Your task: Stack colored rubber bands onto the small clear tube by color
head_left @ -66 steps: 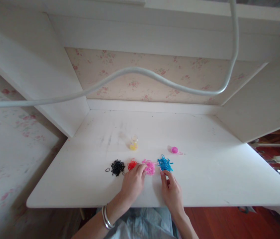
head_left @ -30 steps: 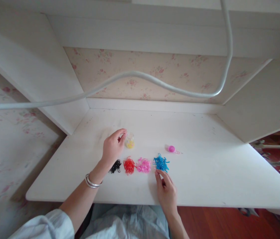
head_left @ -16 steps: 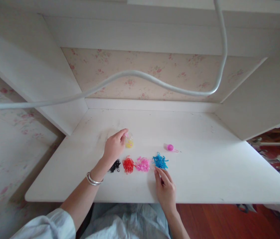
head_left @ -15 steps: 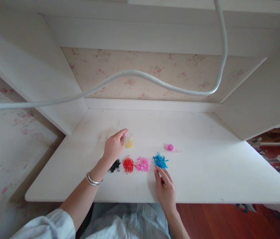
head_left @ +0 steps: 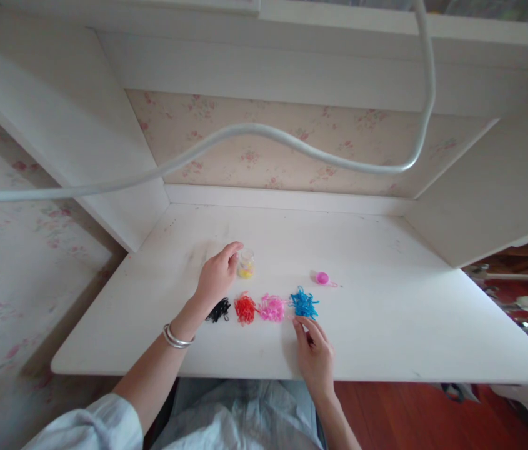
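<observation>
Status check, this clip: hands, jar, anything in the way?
Left hand beside clear jar; right hand near blue pile; grips unclear. Jar upright, yellow bits at bottom. Left wrist partly hides black pile.

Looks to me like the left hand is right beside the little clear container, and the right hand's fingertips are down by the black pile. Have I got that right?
Not quite: the head view shows the right hand's fingertips by the blue pile, not the black one. The left hand is indeed right beside the little clear container.
</observation>
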`<state>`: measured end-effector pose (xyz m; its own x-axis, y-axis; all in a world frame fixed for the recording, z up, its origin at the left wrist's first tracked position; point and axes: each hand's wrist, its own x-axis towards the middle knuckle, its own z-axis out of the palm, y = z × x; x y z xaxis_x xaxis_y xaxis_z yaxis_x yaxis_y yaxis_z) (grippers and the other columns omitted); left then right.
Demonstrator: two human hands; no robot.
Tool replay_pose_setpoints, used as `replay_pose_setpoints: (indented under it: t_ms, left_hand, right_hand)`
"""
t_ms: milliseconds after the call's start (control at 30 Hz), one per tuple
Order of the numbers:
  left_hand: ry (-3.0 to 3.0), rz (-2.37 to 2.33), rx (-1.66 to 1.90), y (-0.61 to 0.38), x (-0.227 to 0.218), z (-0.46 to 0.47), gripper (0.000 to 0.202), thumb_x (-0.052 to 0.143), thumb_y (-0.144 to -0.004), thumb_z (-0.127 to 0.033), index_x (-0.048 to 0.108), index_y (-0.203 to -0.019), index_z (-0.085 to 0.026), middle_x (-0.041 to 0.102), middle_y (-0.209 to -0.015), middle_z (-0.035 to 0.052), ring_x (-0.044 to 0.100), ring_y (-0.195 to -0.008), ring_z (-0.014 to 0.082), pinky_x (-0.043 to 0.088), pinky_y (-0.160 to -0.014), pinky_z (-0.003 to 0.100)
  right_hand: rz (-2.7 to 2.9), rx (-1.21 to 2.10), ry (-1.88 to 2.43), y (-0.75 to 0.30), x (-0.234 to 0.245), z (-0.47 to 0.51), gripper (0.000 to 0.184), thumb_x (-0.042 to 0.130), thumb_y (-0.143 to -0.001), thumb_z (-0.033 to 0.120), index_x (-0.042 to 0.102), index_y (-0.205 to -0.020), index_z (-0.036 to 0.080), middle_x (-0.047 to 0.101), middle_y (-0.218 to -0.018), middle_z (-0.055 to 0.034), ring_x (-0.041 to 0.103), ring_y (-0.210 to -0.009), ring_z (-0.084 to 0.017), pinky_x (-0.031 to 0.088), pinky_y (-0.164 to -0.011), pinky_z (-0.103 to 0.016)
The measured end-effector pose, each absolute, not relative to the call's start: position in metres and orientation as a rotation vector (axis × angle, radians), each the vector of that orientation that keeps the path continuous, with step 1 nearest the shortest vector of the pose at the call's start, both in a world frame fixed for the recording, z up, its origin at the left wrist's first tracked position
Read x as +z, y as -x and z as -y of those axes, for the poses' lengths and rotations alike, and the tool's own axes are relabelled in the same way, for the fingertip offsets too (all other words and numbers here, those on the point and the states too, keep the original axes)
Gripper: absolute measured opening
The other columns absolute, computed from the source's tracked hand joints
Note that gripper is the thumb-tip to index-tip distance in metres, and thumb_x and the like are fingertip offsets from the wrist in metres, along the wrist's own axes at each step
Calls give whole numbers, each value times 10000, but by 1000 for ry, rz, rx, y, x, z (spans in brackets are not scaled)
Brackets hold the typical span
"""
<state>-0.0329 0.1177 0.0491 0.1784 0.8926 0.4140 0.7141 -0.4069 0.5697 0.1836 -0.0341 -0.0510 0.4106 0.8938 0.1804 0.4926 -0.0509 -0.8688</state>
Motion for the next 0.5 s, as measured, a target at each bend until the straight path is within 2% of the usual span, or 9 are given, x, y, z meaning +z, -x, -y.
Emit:
replay_pose_setpoints:
  t_ms: [200, 333, 400, 500]
  left_hand:
    - [-2188, -1505, 1166, 31, 46, -82, 201, 417, -925, -246, 555, -1066, -206, 629, -1053, 50, 615, -909, 142, 491, -809, 266]
    - [-2284, -1442, 872, 15, 28, -36, 182, 406, -929, -242, 568, -1010, -225, 607, -1017, 34, 608, -900, 136, 492, -791, 253]
    - [-2359, -1447, 702, 4, 17, -18, 185, 410, -924, -236, 572, -1012, -240, 593, -1056, 34, 595, -952, 152, 496, -764, 252]
    - [-2450, -1487, 518, -12, 3, -3, 180, 427, -918, -261, 574, -1016, -227, 577, -1108, 51, 595, -914, 165, 502, -711, 268]
  right_hand:
    - [1161, 586, 1627, -177, -33, 22, 286, 521, -882, 429, 669, -901, 184, 645, -921, -62, 526, -603, -121, 442, -592, -256]
    - [1233, 531, 1475, -162, 1, -9, 239, 538, -876, 387, 676, -884, 193, 631, -897, -50, 537, -657, -123, 440, -597, -246]
    - [1270, 506, 1434, -152, 18, -30, 215, 544, -873, 367, 679, -878, 200, 630, -890, -35, 527, -631, -107, 434, -579, -235]
    - [1313, 501, 1400, -136, 38, -63, 217, 548, -863, 369, 684, -866, 200, 629, -897, -27, 504, -585, -87, 435, -569, -227]
